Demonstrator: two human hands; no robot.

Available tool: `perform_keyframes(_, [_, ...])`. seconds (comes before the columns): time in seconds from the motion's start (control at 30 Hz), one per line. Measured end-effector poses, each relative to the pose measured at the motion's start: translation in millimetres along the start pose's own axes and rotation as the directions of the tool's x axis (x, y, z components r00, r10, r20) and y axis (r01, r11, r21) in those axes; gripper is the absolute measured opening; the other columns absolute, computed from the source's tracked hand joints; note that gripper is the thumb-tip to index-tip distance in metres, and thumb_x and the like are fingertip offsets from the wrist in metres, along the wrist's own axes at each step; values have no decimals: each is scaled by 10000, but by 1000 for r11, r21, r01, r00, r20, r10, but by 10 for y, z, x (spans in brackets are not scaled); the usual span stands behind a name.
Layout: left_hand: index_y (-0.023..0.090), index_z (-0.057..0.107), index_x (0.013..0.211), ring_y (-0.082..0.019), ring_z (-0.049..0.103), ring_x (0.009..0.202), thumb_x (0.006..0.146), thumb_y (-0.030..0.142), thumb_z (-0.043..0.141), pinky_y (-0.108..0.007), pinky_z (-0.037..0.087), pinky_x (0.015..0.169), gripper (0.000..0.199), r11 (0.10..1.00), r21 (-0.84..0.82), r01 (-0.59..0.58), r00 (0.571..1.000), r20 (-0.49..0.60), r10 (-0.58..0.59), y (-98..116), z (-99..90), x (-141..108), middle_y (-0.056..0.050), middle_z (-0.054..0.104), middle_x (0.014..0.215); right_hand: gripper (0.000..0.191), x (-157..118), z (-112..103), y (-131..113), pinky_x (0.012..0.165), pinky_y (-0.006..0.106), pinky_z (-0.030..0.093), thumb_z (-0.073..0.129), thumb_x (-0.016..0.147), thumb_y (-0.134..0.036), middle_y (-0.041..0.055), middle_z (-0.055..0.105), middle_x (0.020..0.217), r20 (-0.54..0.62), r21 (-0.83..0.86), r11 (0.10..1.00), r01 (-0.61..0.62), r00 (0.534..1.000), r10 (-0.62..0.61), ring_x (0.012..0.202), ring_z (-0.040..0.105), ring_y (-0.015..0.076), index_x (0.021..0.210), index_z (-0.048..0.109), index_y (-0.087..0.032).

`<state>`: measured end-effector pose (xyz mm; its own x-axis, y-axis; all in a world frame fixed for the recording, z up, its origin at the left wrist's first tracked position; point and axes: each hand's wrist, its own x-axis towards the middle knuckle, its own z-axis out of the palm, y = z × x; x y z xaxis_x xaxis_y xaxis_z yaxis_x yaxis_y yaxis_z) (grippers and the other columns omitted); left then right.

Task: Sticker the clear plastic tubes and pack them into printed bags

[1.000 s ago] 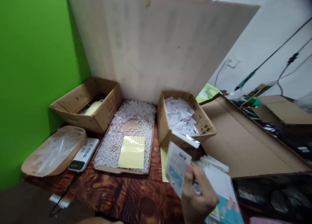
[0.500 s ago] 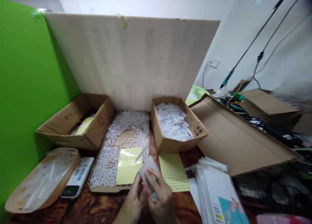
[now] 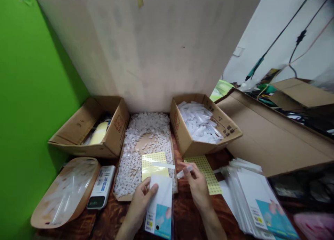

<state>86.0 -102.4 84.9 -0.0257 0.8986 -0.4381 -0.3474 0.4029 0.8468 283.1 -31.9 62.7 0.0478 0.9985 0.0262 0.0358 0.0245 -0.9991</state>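
My left hand (image 3: 142,201) pinches the upper left edge of a white and blue printed packet (image 3: 161,198), thumb on its face. To the right, my right hand (image 3: 197,184) holds a small clear plastic piece (image 3: 184,172) between thumb and fingers. Just beyond the packet, a yellow sticker sheet (image 3: 148,168) lies on a tray of small white parts (image 3: 125,177), with a translucent strip (image 3: 164,165) across the sheet. Another yellow sticker sheet (image 3: 212,179) lies behind my right hand, partly covered by it.
A carton of clear tubes (image 3: 189,148) stands behind the tray, another carton (image 3: 78,149) at left. A peach-coloured basin (image 3: 91,184) and a white device (image 3: 101,188) sit front left. Stacked packets (image 3: 250,191) lie at right beside a large cardboard flap (image 3: 273,139).
My hands have moved apart. The printed packet now shows face up in my left hand, and my right hand has moved right with the clear piece. The camera view has shifted.
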Motion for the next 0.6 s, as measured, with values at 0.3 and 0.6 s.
perform_keyframes(0.3, [97,681,1160,-121,624,635,808,526,799,-187,458,578,567,995,12,103,955,279,-102,-77,-3,51,-86,756,841,470,4,160,58,583,223,499,912,738,-418,-7,716,763,-100,503,855,-122,975,198,613,633,144,974,548,-238])
perform_keyframes(0.6, [118,724,1142,-160,637,736,850,561,736,-219,466,646,530,992,13,127,966,227,-126,-82,64,92,-84,742,875,406,-177,135,226,661,280,533,906,715,-340,-6,709,838,163,440,865,-242,969,188,747,693,211,931,572,-253])
